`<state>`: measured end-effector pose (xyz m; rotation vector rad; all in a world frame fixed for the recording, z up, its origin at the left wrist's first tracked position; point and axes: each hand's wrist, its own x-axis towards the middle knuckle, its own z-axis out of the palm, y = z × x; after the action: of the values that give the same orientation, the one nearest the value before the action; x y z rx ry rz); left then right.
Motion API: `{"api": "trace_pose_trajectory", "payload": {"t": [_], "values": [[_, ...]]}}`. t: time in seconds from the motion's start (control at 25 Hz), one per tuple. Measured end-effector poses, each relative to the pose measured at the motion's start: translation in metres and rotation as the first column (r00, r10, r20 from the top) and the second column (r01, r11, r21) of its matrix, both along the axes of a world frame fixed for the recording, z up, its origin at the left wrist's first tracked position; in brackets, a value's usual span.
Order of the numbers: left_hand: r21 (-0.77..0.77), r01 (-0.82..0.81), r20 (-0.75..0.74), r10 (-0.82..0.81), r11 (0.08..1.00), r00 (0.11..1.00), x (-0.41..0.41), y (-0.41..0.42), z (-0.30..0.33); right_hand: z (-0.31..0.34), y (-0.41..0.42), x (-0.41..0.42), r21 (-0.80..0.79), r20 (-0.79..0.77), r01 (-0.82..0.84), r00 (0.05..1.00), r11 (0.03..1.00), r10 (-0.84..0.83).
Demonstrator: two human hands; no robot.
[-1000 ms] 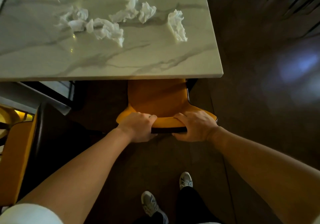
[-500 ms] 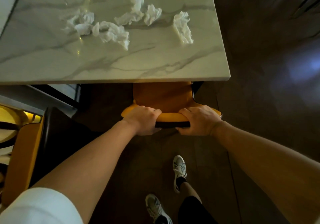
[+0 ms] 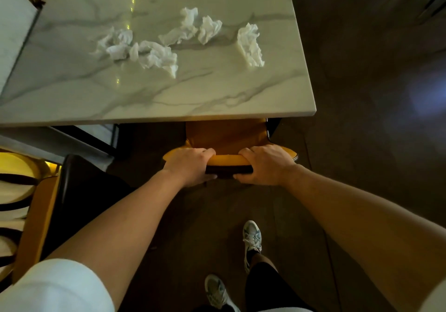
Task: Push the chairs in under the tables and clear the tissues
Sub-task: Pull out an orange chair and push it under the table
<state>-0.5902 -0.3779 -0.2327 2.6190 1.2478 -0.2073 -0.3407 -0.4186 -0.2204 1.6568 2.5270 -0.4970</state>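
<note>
Head view: you look down over both forearms at your feet, a chair and a table.
Your feet: two pale sneakers (image 3: 251, 239) stand on the dark floor (image 3: 362, 143), nearest to you; any logo on them is too blurred to read.
Left side: a second chair (image 3: 43, 205), orange with a dark back, stands beside your left arm, apart from the table.
Left hand (image 3: 190, 164): your fingers curl over the top of the orange chair (image 3: 226, 140) backrest and grip it.
Right hand (image 3: 264, 165): it grips the same backrest edge, just beside the left, thumb underneath.
Chair position: its seat is mostly hidden under the near edge of the marble table (image 3: 217, 99); only the back part and backrest show.
Tissues: crumpled white tissues (image 3: 154, 53) lie on the tabletop, in a loose row across its middle, with one piece apart to the right.
Writing: none readable.
</note>
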Motion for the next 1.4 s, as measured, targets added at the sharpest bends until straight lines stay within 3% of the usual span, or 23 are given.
{"api": "trace_pose_trajectory", "payload": {"t": [0.28, 0.44, 0.68, 1.4], "values": [[-0.11, -0.062, 0.013, 0.064, 0.992, 0.998, -0.003, -0.009, 0.01, 0.004, -0.016, 0.003, -0.014, 0.018, 0.161, 0.987, 0.987, -0.161], [0.018, -0.057, -0.038, 0.058, 0.998, 0.998, 0.003, -0.007, 0.002, 0.002, -0.012, -0.002, 0.063, 0.124, 0.148, 0.98, 0.987, -0.155], [0.274, 0.108, 0.063, -0.13, 0.956, 0.99, -0.011, 0.004, -0.017, -0.005, -0.005, 0.004, 0.087, 0.122, 0.109, 0.985, 0.99, -0.119], [0.352, 0.126, 0.071, -0.161, 0.928, 0.984, -0.002, 0.062, -0.021, -0.001, 0.049, 0.011, 0.124, 0.145, 0.127, 0.979, 0.984, -0.144]]}}
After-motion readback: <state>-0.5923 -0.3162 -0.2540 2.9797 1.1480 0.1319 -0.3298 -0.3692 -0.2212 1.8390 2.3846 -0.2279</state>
